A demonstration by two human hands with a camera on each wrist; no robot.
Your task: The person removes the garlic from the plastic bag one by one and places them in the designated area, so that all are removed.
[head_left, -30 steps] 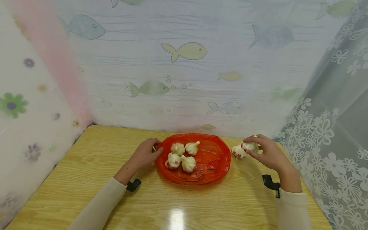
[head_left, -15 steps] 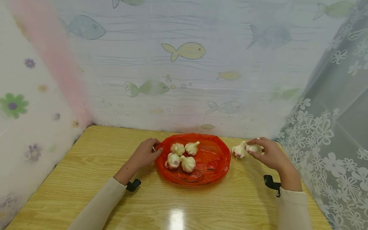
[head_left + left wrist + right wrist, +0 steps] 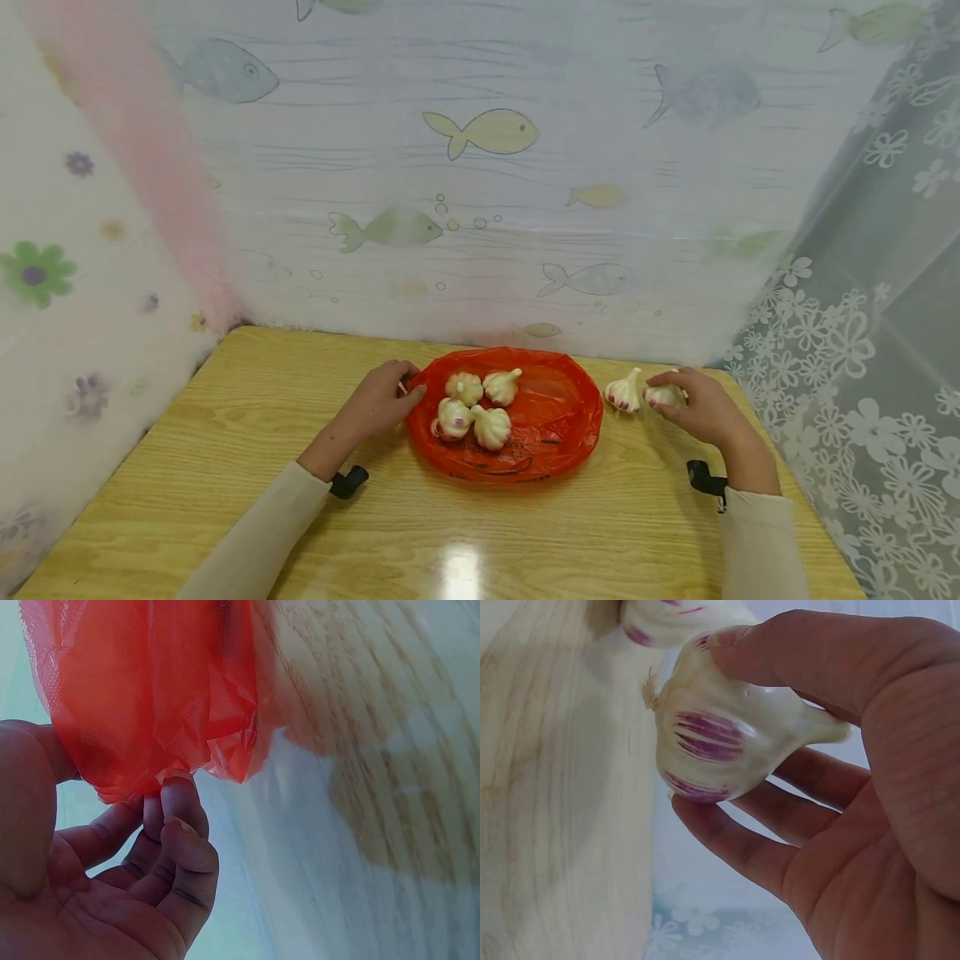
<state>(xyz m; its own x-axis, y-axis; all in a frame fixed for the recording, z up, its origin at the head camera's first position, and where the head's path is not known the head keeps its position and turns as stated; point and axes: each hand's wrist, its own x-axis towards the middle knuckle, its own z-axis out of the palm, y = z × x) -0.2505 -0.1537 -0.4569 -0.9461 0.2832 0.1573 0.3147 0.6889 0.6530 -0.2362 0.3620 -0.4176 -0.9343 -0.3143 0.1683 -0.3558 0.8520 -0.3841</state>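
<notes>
A round tray covered in red plastic (image 3: 558, 408) lies in the middle of the table, with several garlic bulbs (image 3: 492, 428) grouped on its left half. My left hand (image 3: 381, 398) holds the tray's left rim, thumb on one side and fingertips against the red plastic (image 3: 142, 705) on the other. On the right, my right hand (image 3: 703, 410) pinches a purple-streaked garlic bulb (image 3: 712, 742) between thumb and fingers, its roots towards the table. Just left of that one, a second garlic bulb (image 3: 624, 393) stands on the table, neck up.
The wooden table (image 3: 315, 550) reaches back to a fish-print curtain (image 3: 487, 250). A flowered white sheet (image 3: 90, 350) hangs on the left and a lacy curtain (image 3: 847, 400) on the right, close to my right arm.
My right hand has lowered its garlic bulb and shifted it slightly right, away from the standing bulb, which is now fully visible. The left hand and tray have stayed put.
</notes>
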